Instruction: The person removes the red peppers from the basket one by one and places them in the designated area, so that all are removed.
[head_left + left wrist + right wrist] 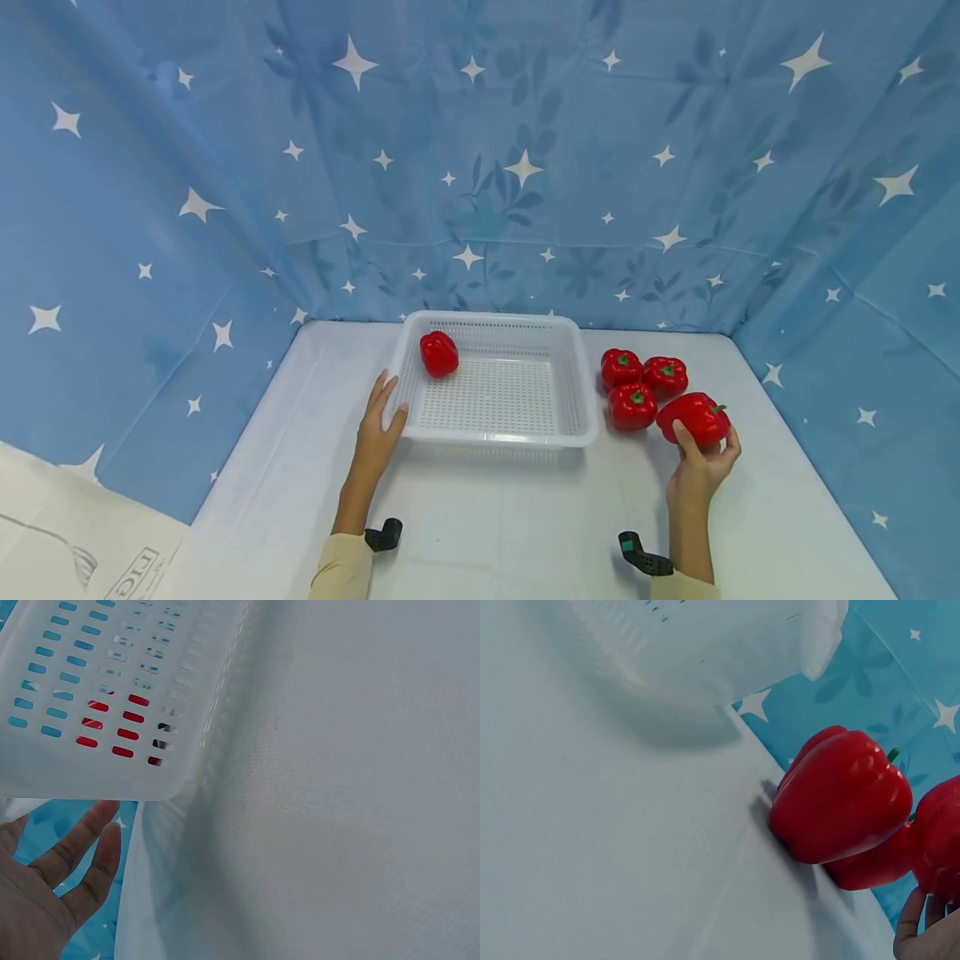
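At the right of the table, my right hand [699, 477] grips a red bell pepper [693, 418] lying on its side, thumb on the near face and fingers round the right end. Its green stem points right. The right wrist view catches only part of this pepper [939, 838] and the fingertips [910, 919] under it. My left hand [375, 435] is at the left side of a white plastic basket [498, 438], fingers spread and fairly straight. Inside the basket, near its back left corner, lies one red bell pepper [438, 354]; it shows red through the slots in the left wrist view.
Three more red bell peppers [632, 407] stand grouped between the basket and my right hand, stems up. A white cloth covers the table [495, 517]. Blue curtains [480, 167] with white stars hang behind and along both sides. Black wrist cameras [384, 535] stick out from both sleeves.
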`<control>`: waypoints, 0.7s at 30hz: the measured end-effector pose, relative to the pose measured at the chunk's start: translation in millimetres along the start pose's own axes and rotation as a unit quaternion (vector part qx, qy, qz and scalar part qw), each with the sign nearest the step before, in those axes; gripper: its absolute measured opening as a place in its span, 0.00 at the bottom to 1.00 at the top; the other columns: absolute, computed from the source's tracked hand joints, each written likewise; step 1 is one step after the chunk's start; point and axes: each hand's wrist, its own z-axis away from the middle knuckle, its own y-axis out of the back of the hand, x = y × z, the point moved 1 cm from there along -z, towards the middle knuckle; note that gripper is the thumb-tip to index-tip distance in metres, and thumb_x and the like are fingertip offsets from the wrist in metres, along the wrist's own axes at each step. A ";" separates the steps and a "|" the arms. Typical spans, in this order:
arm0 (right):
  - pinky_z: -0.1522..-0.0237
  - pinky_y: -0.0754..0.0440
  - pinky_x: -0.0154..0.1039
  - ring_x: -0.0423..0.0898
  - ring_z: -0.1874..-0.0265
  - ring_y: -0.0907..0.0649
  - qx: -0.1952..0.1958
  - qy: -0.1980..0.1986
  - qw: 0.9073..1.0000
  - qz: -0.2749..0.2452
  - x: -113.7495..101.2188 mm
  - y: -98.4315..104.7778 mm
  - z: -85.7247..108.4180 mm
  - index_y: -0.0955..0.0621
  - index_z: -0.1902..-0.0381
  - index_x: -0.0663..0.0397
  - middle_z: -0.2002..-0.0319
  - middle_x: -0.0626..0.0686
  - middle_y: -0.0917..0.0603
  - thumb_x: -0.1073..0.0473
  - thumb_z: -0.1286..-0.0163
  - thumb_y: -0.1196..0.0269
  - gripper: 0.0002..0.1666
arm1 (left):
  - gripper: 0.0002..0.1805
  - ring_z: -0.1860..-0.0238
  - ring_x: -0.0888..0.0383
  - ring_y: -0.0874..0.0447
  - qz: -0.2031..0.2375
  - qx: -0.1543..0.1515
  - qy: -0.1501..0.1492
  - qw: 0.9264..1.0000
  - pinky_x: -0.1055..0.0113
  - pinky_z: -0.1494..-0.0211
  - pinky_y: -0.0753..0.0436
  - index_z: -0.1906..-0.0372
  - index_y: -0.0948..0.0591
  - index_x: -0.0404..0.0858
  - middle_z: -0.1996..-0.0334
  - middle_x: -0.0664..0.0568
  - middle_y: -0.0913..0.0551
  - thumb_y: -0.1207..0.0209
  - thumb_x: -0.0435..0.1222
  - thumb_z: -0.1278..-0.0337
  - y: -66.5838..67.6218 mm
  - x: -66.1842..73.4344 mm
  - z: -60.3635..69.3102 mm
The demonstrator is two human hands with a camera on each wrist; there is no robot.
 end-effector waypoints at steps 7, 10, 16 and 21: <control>0.41 0.24 0.27 0.41 0.30 0.39 0.013 -0.007 0.992 0.126 5.6 8.6 -5.6 0.46 0.29 0.38 0.28 0.46 0.40 0.65 0.41 0.30 0.51 | 0.30 0.21 0.52 0.53 0.006 -0.001 0.002 1.000 0.49 0.23 0.42 0.26 0.38 0.49 0.22 0.60 0.51 0.49 0.45 0.29 -0.5 0.2 0.4; 0.32 0.30 0.34 0.42 0.27 0.42 0.020 -0.022 0.982 0.186 7.2 12.6 -8.7 0.49 0.28 0.35 0.26 0.45 0.43 0.61 0.40 0.30 0.52 | 0.30 0.21 0.52 0.53 0.007 -0.004 0.003 1.000 0.49 0.23 0.42 0.26 0.38 0.48 0.21 0.59 0.51 0.49 0.44 0.29 -0.7 0.0 0.6; 0.28 0.35 0.45 0.46 0.24 0.45 0.024 -0.052 0.965 0.256 9.0 15.8 -14.4 0.50 0.26 0.29 0.24 0.48 0.46 0.59 0.37 0.32 0.52 | 0.30 0.21 0.52 0.53 0.007 -0.006 0.008 1.000 0.49 0.23 0.42 0.25 0.38 0.49 0.22 0.60 0.51 0.49 0.45 0.29 0.2 0.4 1.0; 0.28 0.36 0.48 0.48 0.22 0.47 0.003 -0.063 0.953 0.297 8.9 15.3 -17.6 0.50 0.25 0.29 0.23 0.49 0.47 0.61 0.36 0.33 0.53 | 0.29 0.21 0.52 0.53 0.008 -0.006 0.009 1.000 0.49 0.24 0.41 0.25 0.38 0.50 0.22 0.61 0.51 0.50 0.45 0.29 0.4 -0.3 1.0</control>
